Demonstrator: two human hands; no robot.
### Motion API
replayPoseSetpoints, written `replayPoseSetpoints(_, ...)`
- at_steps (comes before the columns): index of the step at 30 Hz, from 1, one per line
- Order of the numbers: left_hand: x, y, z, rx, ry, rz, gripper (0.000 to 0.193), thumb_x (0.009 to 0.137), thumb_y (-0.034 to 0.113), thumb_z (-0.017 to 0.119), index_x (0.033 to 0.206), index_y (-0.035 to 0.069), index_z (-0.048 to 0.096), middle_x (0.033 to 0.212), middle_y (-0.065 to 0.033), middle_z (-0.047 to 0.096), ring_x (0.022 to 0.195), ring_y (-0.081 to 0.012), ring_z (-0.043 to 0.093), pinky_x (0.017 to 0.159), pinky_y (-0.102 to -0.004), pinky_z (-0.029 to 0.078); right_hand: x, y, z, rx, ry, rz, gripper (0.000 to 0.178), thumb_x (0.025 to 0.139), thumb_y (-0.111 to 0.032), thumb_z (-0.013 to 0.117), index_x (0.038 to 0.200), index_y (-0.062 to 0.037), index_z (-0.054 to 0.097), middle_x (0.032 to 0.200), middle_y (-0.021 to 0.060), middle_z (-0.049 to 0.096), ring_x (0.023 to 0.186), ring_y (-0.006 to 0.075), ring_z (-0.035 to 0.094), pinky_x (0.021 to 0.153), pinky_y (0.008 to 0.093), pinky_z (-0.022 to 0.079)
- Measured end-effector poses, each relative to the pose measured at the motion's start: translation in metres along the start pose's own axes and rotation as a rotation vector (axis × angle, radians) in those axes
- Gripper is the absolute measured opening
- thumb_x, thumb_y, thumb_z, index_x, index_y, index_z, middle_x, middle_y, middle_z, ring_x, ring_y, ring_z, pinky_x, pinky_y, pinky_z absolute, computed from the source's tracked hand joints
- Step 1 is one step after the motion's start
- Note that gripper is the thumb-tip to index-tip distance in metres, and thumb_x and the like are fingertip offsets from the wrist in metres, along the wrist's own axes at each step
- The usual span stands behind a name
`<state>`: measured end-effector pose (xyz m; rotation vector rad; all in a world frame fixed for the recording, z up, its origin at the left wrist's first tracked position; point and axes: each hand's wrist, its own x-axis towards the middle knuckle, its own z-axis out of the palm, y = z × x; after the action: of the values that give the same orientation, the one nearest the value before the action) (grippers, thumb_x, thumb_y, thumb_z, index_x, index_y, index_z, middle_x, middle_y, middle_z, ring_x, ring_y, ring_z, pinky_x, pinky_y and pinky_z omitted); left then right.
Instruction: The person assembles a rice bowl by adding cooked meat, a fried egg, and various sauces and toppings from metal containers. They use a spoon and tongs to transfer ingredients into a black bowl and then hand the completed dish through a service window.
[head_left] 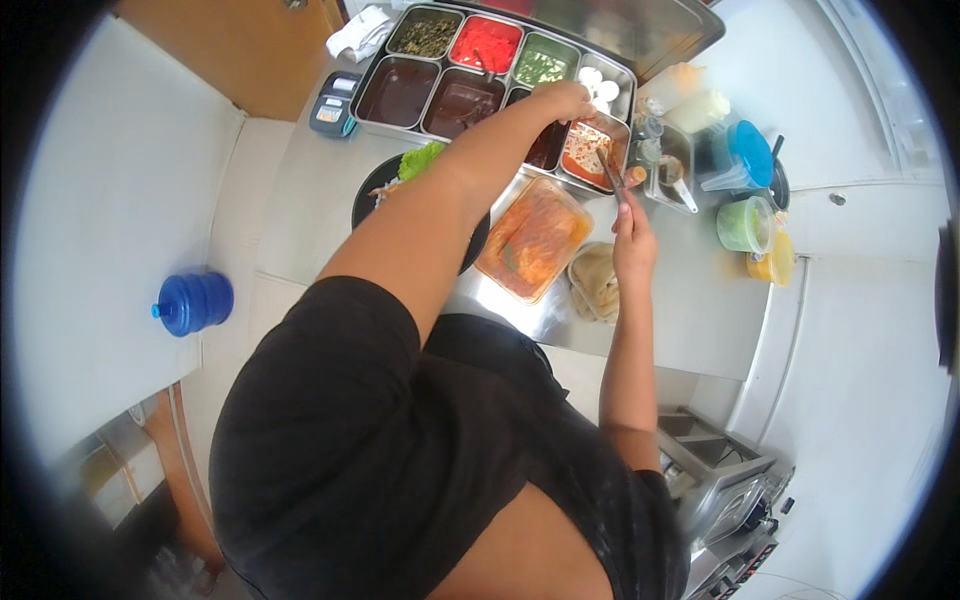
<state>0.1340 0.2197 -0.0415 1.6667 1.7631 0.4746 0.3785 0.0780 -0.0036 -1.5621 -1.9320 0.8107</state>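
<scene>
My right hand [635,240] grips a pair of dark metal tongs [609,172], whose tips reach over a steel pan of orange-red sauce with pale bits [590,148]. My left arm stretches across the counter. At its end my left hand [563,102] is at the far edge of that sauce pan, beside a pan of white eggs [600,84]. Its fingers are bent and pressed together; what they hold, if anything, is hidden. Nearer me lies a clear tub of orange-red marinated food [536,240]. My left forearm partly covers a black bowl [365,205] with green lettuce [420,160].
Several steel pans hold dark sauces [398,92], red strips [487,45] and green pieces [545,60]. A folded beige cloth [597,283] lies by the tub. Squeeze bottles [700,110], a blue-lidded jug [745,155] and tubs [745,225] crowd the right. A card terminal [333,105] sits left.
</scene>
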Motion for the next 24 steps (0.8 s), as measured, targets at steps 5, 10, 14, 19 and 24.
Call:
replayPoseSetpoints(5, -0.059, 0.005, -0.039, -0.147, 0.062, 0.253, 0.041, 0.086, 0.037, 0.061, 0.118, 0.011, 0.059, 0.084, -0.0073, 0.066, 0.061, -0.0138, 0.06, 0.06, -0.029, 0.048, 0.017, 0.005, 0.023, -0.165, -0.008, -0.051, 0.037, 0.096, -0.034, 0.046, 0.126, -0.015, 0.056, 0.1, 0.0197, 0.065, 0.088, 0.0358, 0.063, 0.075, 0.0409, 0.049)
replayPoseSetpoints(10, -0.184, -0.048, -0.087, -0.487, 0.031, 0.3, 0.041, 0.09, 0.033, 0.06, 0.126, 0.014, 0.056, 0.091, 0.0005, 0.06, 0.076, -0.0077, 0.056, 0.067, -0.0225, 0.046, 0.021, -0.002, 0.018, -0.26, -0.099, 0.05, 0.042, 0.095, -0.042, 0.047, 0.129, -0.0198, 0.053, 0.099, 0.0189, 0.066, 0.092, 0.0359, 0.063, 0.076, 0.042, 0.049)
replayPoseSetpoints(14, -0.282, -0.118, -0.081, -0.287, 0.424, 0.026, 0.038, 0.091, 0.032, 0.058, 0.124, 0.013, 0.058, 0.102, -0.0022, 0.062, 0.078, -0.0107, 0.056, 0.075, -0.0253, 0.047, 0.014, -0.002, 0.002, -0.25, 0.055, -0.016, 0.039, 0.093, -0.033, 0.053, 0.129, -0.0167, 0.054, 0.091, 0.0099, 0.063, 0.072, 0.0217, 0.057, 0.07, 0.0344, 0.047)
replayPoseSetpoints(19, -0.352, -0.158, -0.034, -0.43, 0.373, -0.319, 0.038, 0.092, 0.032, 0.056, 0.119, 0.006, 0.059, 0.087, -0.0081, 0.063, 0.071, -0.0153, 0.059, 0.068, -0.0281, 0.049, 0.002, 0.0, 0.002, 0.027, 0.243, -0.032, 0.033, 0.091, -0.021, 0.057, 0.122, -0.0122, 0.06, 0.099, 0.0043, 0.061, 0.069, 0.0128, 0.05, 0.068, 0.0266, 0.045)
replayPoseSetpoints(24, -0.359, -0.154, -0.018, -0.688, 0.225, -0.353, 0.032, 0.094, 0.031, 0.053, 0.106, 0.003, 0.062, 0.072, -0.0043, 0.06, 0.058, -0.0113, 0.055, 0.059, -0.0238, 0.046, 0.005, -0.021, 0.021, 0.15, 0.209, -0.069, 0.03, 0.091, -0.019, 0.059, 0.118, -0.0084, 0.063, 0.102, 0.0031, 0.063, 0.072, 0.0106, 0.05, 0.07, 0.0257, 0.046)
